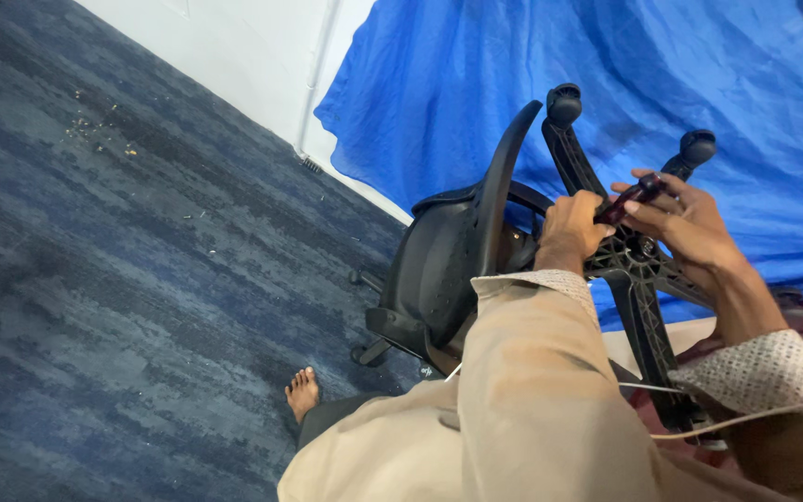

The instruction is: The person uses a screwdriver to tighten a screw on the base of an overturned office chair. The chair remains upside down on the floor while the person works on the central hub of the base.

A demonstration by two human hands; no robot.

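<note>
A black office chair (448,270) lies overturned, its star-shaped wheel base (638,270) facing up toward me. My left hand (571,228) grips a spoke of the base near the hub. My right hand (685,218) holds a small dark tool (632,197) with a reddish handle, pointed down at the hub. Two castor sockets (564,102) stick up at the far spoke ends.
A blue cloth (606,84) covers the area behind the chair. Dark blue carpet (123,279) spreads to the left, with small crumbs near a white wall (253,46). My bare foot (303,390) rests on the carpet beside the chair. A thin white cable (745,420) crosses my right sleeve.
</note>
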